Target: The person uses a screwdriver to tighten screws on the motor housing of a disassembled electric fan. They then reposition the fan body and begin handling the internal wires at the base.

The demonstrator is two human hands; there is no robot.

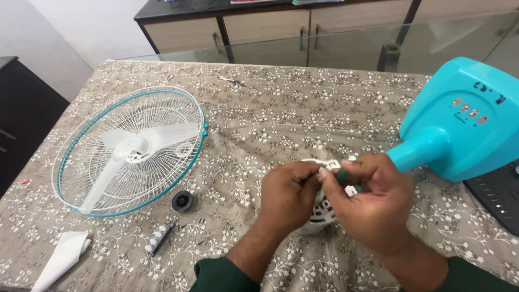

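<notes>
Over the patterned tabletop point(303, 103), beside the turquoise fan base point(459, 119), the left hand point(286, 197) and right hand point(370, 203) are pinching a white slotted motor cover point(324, 208), seemingly mid-dismantling; next, fingertips need steady, careful grip.

Floral-clothed table point(281, 108) bears fan guard point(130, 151), black knob point(182, 200), switch strip point(159, 237).

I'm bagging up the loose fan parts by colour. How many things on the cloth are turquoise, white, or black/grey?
Turquoise: 1, the fan base
White: 3, the grille with blades, the motor cover in both hands, the folded paper
Black/grey: 2, the round knob, the switch strip
Total: 6
</notes>
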